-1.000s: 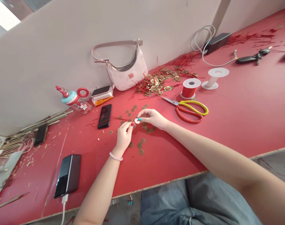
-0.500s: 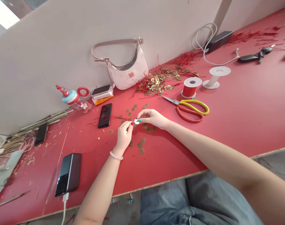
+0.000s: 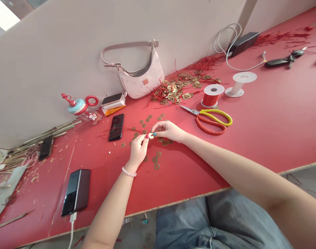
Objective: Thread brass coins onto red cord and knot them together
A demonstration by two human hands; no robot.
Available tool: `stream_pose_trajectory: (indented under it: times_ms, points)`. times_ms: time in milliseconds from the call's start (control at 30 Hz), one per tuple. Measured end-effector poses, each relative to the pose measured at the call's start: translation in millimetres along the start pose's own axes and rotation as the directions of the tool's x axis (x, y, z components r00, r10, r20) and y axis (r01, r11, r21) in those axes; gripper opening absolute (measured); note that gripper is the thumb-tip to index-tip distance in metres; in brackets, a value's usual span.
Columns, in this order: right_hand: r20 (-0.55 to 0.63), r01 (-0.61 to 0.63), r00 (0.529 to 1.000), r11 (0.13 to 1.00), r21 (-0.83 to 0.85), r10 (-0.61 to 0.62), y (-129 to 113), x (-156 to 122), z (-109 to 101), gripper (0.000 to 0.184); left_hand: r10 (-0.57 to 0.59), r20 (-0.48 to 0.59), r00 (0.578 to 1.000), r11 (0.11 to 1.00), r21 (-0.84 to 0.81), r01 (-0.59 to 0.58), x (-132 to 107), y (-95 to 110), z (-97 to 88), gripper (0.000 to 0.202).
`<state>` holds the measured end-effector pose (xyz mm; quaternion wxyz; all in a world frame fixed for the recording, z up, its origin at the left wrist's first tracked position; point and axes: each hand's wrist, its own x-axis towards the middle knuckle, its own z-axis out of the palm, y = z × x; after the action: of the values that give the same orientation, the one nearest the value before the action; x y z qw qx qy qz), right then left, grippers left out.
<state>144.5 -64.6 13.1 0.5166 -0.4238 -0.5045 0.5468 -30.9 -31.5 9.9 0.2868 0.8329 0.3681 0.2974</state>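
My left hand (image 3: 137, 149) and my right hand (image 3: 168, 130) meet over the red table (image 3: 264, 117), fingertips pinched together. Between them sits a small round brass coin (image 3: 151, 136) with a hole, pinched by my right fingertips. A thin red cord (image 3: 116, 131) runs from the left fingertips off to the left past a black phone (image 3: 116, 127). Several loose brass coins (image 3: 156, 160) lie on the table under and around both hands.
Yellow-and-red scissors (image 3: 212, 120), a red thread spool (image 3: 211, 95) and an empty white spool (image 3: 239, 83) lie to the right. A heap of coins with red cords (image 3: 177, 88) and a pale handbag (image 3: 141, 74) sit by the wall. A power bank (image 3: 76, 192) lies near left.
Both hands stay together on the coin with only slight finger shifts. The view has drifted a little.
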Motion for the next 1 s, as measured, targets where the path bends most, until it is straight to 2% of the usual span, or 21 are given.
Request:
stream_pose_trajectory:
  times_ms: [300, 767, 1000]
  points:
    - [0.031, 0.043, 0.999, 0.997, -0.060, -0.042, 10.4, 2.6, -2.2, 0.013, 0.001, -0.017, 1.000, 1.000, 0.009, -0.001, 0.8, -2.5, -0.4, 0.033]
    - [0.069, 0.081, 0.995, 0.991, -0.108, -0.074, 8.8, 0.6, -0.7, 0.014, -0.017, -0.057, 0.998, 1.000, 0.013, 0.018, 2.0, -3.6, -0.7, 0.026]
    - [0.051, 0.096, 0.995, 0.980, -0.172, -0.088, 10.0, 1.7, -2.3, 0.010, 0.016, -0.056, 0.998, 0.999, 0.047, -0.013, 1.9, -5.2, 0.3, 0.026]
